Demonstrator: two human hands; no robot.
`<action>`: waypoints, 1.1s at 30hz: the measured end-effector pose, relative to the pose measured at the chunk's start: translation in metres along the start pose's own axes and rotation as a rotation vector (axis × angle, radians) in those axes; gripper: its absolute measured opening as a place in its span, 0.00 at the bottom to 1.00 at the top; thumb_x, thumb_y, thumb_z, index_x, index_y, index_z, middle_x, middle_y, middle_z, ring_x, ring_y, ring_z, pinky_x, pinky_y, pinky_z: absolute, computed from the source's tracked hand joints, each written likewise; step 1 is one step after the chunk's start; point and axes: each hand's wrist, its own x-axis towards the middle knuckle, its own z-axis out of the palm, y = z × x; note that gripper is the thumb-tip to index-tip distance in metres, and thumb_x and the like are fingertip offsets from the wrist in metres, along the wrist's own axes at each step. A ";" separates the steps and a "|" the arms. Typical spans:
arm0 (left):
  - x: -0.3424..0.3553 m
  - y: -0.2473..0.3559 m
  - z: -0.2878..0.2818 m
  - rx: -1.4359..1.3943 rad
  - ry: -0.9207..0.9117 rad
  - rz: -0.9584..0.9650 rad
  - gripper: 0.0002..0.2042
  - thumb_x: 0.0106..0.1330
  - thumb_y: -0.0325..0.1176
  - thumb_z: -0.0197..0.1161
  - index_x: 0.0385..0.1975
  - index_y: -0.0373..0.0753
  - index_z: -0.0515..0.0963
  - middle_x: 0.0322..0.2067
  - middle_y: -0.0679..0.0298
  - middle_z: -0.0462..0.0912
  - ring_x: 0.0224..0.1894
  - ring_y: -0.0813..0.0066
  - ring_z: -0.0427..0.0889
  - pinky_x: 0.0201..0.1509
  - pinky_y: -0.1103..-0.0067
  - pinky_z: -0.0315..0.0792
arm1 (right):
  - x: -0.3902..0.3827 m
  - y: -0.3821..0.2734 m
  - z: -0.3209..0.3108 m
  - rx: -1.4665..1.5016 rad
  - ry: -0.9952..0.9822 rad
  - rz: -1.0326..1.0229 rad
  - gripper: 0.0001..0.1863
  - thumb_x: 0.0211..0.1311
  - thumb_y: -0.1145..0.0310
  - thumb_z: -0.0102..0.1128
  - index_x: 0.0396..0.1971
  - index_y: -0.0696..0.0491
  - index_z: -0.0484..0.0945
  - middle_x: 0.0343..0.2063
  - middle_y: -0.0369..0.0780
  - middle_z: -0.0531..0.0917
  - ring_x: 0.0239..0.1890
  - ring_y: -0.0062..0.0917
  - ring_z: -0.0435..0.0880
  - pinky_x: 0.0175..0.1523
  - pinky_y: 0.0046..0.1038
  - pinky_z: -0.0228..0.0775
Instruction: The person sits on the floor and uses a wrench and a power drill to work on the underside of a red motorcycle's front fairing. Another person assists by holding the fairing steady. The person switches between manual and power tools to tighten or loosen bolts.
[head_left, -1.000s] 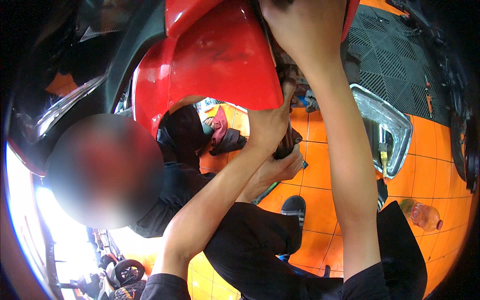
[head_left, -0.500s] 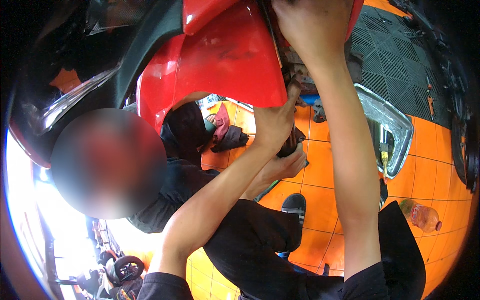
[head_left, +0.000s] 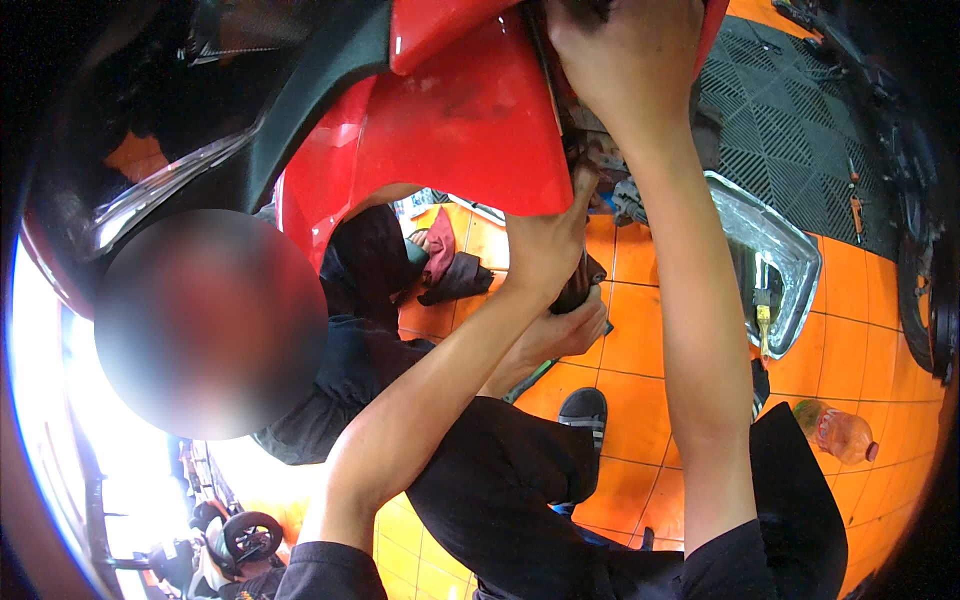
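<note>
A glossy red body panel (head_left: 450,130) with dark smudges, apparently from a motorcycle, fills the upper middle. My left hand (head_left: 545,245) reaches up at its lower right edge, partly behind it. Its visible fingers close on a dark part in the shadow that I cannot make out. Higher up, my right hand (head_left: 625,60) is bent into the gap on the panel's right side, with its fingertips hidden and curled around something unclear. Just below my left hand, a co-worker's hand (head_left: 565,333) grips a dark brown, rounded piece (head_left: 580,290).
A co-worker in dark clothes crouches at the left, close to my left arm. On the orange tiled floor (head_left: 635,400) at the right lie a clear-and-grey tray-like cover (head_left: 800,300), a yellow-handled brush (head_left: 764,325) and a plastic bottle (head_left: 845,437). A dark rubber mat (head_left: 760,120) lies behind.
The view has shifted slightly, so the red panel's left part sits a little farther right. Both my hands keep nearly the same places, and the co-worker's hand still holds the dark brown piece.
</note>
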 end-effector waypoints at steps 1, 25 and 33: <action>0.000 -0.002 0.001 -0.033 0.009 0.029 0.14 0.70 0.38 0.59 0.43 0.31 0.74 0.33 0.62 0.75 0.36 0.74 0.71 0.40 0.74 0.70 | 0.001 0.000 -0.001 -0.076 -0.020 0.000 0.15 0.46 0.72 0.67 0.35 0.60 0.77 0.32 0.51 0.81 0.38 0.51 0.78 0.41 0.46 0.66; 0.026 -0.028 0.003 0.458 0.258 0.780 0.05 0.63 0.32 0.61 0.37 0.44 0.79 0.32 0.65 0.79 0.32 0.65 0.80 0.35 0.70 0.72 | 0.001 -0.019 0.004 -0.500 -0.063 -0.089 0.12 0.50 0.65 0.62 0.32 0.57 0.77 0.36 0.44 0.82 0.50 0.46 0.74 0.61 0.47 0.55; 0.023 -0.019 0.002 0.019 0.060 0.527 0.08 0.65 0.37 0.61 0.38 0.40 0.78 0.32 0.54 0.82 0.33 0.52 0.81 0.36 0.65 0.74 | 0.001 0.009 -0.011 -0.418 -0.190 -0.269 0.13 0.46 0.72 0.60 0.34 0.58 0.77 0.38 0.48 0.81 0.48 0.51 0.74 0.56 0.49 0.59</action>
